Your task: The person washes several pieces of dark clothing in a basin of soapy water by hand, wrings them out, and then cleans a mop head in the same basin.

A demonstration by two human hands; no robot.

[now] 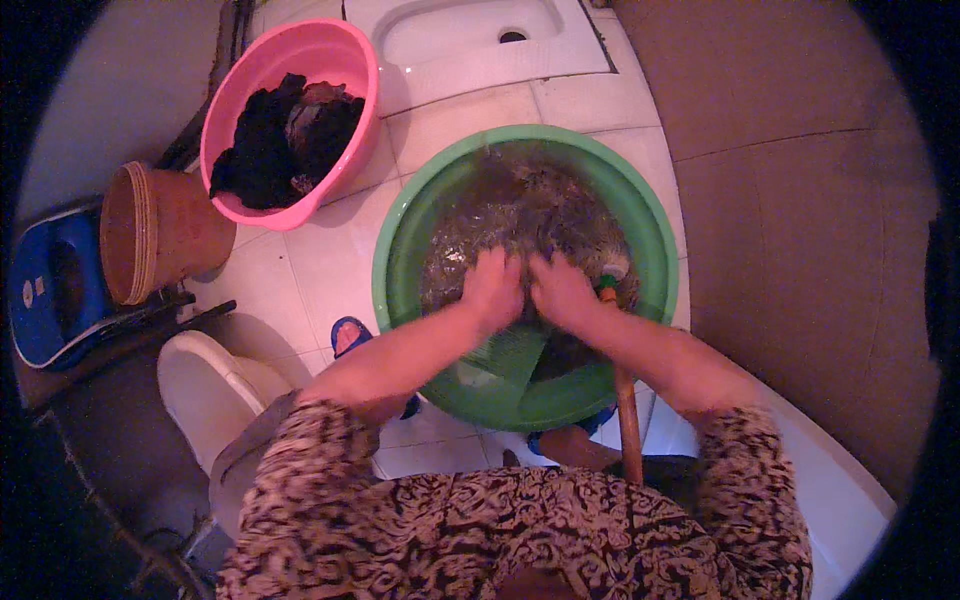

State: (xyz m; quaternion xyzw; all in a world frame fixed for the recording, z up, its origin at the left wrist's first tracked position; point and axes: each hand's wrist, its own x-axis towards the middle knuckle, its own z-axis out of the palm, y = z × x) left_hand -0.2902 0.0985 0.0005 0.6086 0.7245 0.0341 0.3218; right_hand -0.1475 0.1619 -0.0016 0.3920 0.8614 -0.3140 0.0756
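Note:
A large round green plastic basin [664, 202] stands on the tiled floor before me, with murky water and a dark, patterned wet cloth [540, 199] in it. My left hand [493, 289] and my right hand [564, 289] are close together over the basin's middle, fingers bent down at the wet cloth. Motion blur hides the fingertips, so I cannot tell how firmly they hold it. A ridged green washboard [510, 367] slopes under my wrists on the near side. At my right wrist an orange hose [628, 420] with a green fitting reaches over the rim into the basin.
A pink basin [367, 75] with dark clothes [277, 142] stands at the upper left. Stacked brown buckets [180, 232] lie beside a blue-and-white case-like object [64, 289]. A squat toilet [480, 37] is set in the floor beyond. Walls bound the right side.

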